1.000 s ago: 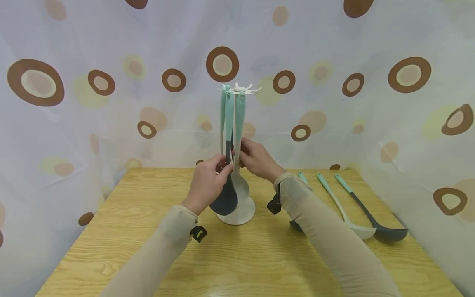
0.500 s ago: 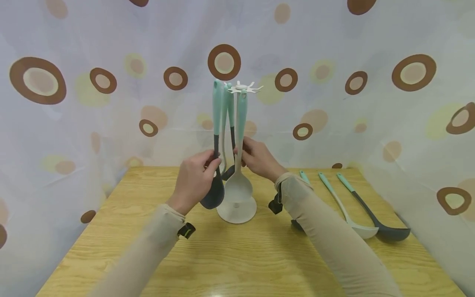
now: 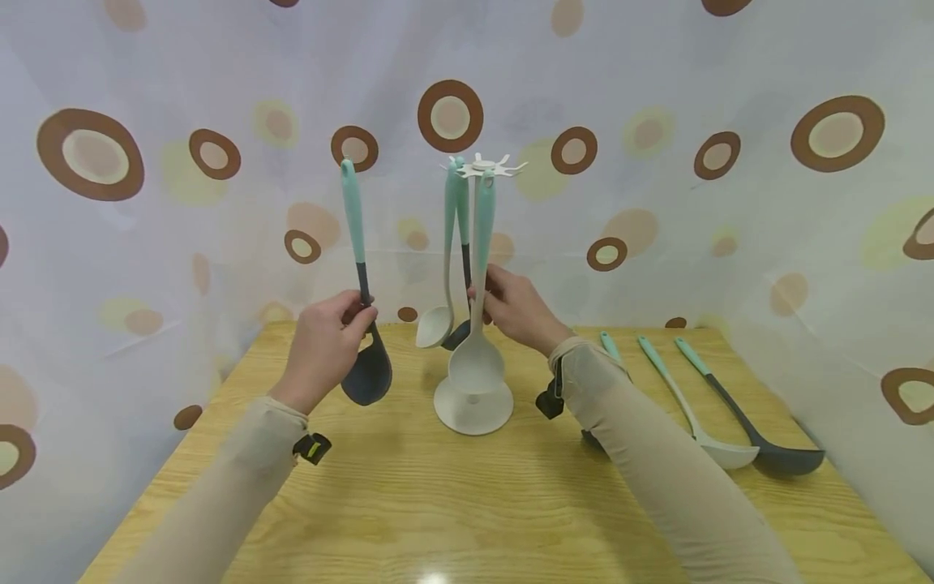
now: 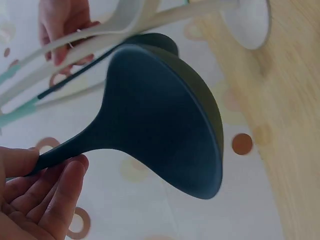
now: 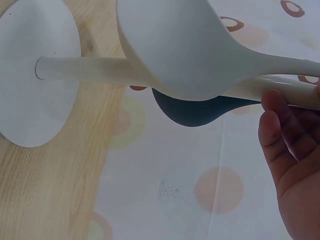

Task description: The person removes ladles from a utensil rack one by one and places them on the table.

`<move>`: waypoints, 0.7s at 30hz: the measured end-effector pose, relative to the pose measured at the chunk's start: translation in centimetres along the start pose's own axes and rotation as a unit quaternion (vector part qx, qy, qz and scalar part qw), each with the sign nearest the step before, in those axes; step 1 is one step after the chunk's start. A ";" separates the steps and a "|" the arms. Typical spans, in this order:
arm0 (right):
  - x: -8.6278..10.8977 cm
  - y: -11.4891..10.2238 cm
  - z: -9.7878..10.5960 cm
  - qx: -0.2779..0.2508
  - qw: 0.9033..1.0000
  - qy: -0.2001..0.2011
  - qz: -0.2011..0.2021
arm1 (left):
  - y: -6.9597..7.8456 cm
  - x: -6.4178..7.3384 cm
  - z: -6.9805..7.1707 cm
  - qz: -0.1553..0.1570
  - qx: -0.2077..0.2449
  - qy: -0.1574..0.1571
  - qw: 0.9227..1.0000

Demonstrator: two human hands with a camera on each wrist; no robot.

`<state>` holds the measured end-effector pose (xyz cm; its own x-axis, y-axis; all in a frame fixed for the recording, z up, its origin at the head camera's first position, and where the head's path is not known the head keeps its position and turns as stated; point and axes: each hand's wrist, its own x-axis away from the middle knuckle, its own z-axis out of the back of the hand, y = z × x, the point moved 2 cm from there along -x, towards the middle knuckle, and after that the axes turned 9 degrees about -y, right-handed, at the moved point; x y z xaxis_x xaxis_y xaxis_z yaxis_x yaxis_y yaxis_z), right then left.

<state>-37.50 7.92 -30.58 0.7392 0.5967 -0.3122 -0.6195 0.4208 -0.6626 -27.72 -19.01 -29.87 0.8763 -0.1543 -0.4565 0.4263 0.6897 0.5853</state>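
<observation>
Left of the stand, my left hand [image 3: 321, 341] pinches a dark ladle [image 3: 367, 375] by its lower shaft; its mint handle points up and its bowl hangs above the table. In the left wrist view the thumb and fingers [image 4: 70, 185] grip the ladle's neck. A white utensil stand [image 3: 474, 414] has a round base and a hooked top. On it hang a white ladle [image 3: 477, 365] in front, another white ladle [image 3: 435, 327] and a dark ladle [image 3: 458, 335] behind. My right hand [image 3: 521, 308] holds the stand's pole [image 5: 245, 90], partly hidden by the front ladle.
On the table's right lie a white ladle [image 3: 726, 454], a dark ladle [image 3: 788, 461] and a third mint handle [image 3: 610, 345] mostly covered by my right sleeve. A patterned cloth [image 3: 241, 284] rises behind the wooden table [image 3: 409, 503].
The dark ladle has come away from the stand, and my left hand has carried it to the left. My right hand stays at the pole.
</observation>
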 end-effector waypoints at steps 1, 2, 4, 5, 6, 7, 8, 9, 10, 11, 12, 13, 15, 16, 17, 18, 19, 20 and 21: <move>0.0 0.0 0.0 -0.001 1.000 0.000 0.001 | -0.5 0.1 0.1 0.009 -0.006 -0.007 1.000; 0.0 0.0 0.1 -0.001 1.000 0.000 0.001 | -1.0 0.3 0.2 0.019 -0.014 -0.014 1.000; 0.0 0.1 0.1 0.001 1.000 -0.001 0.001 | -2.3 0.5 0.4 0.038 -0.036 -0.031 0.998; 0.1 0.0 0.1 0.002 1.000 -0.001 0.000 | -3.0 0.7 0.5 0.050 -0.046 -0.041 0.997; 0.1 0.0 0.1 0.002 1.000 0.000 0.000 | -3.8 0.8 0.6 0.063 -0.053 -0.053 0.995; 0.0 0.0 0.0 0.001 1.000 0.000 0.000 | -4.6 1.0 0.8 0.076 -0.062 -0.066 0.993; -0.1 -0.1 0.0 0.002 1.000 0.000 0.000 | -5.4 1.2 1.0 0.087 -0.072 -0.078 0.991; -0.1 -0.2 -0.1 0.002 1.000 -0.001 0.000 | -6.3 1.3 1.3 0.097 -0.079 -0.091 0.988; -0.1 -0.2 -0.1 0.001 1.000 -0.001 -0.001 | -7.1 1.5 1.5 0.109 -0.084 -0.105 0.985; -0.2 -0.3 -0.2 -0.001 1.000 0.000 -0.001 | -7.9 1.6 1.8 0.119 -0.090 -0.119 0.982; -0.2 -0.2 -0.2 -0.001 1.000 0.000 -0.002 | -8.7 1.7 2.0 0.127 -0.093 -0.133 0.979; -0.2 -0.3 -0.2 0.000 1.000 0.000 -0.004 | -9.4 1.8 2.2 0.135 -0.095 -0.145 0.976; -0.2 -0.2 -0.2 0.000 1.000 0.001 -0.006 | -10.7 2.1 2.7 0.153 -0.093 -0.169 0.969; -0.2 -0.1 -0.2 0.000 1.000 0.001 -0.007 | -11.3 2.1 2.8 0.163 -0.091 -0.180 0.966; -0.2 0.0 -0.2 -0.001 1.000 0.002 -0.008 | -11.9 2.2 2.9 0.173 -0.089 -0.190 0.962; -0.2 0.1 -0.2 -0.001 1.000 0.002 -0.009 | -12.4 2.3 3.0 0.185 -0.085 -0.201 0.958; -0.2 0.2 -0.2 -0.002 1.000 0.002 -0.010 | -12.9 2.4 3.1 0.195 -0.085 -0.211 0.954; -0.1 0.3 -0.2 -0.005 1.000 0.002 -0.009 | -13.4 2.6 3.2 0.207 -0.083 -0.222 0.949; -0.1 0.3 -0.2 -0.005 1.000 0.001 -0.009 | -13.9 2.7 3.2 0.219 -0.084 -0.234 0.943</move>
<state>-37.72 7.87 -30.91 0.7512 0.5878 -0.3005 -0.6026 0.4246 -0.6757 -30.59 -31.31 -37.07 0.9799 -0.0972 0.1742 -0.0069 0.8561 0.5167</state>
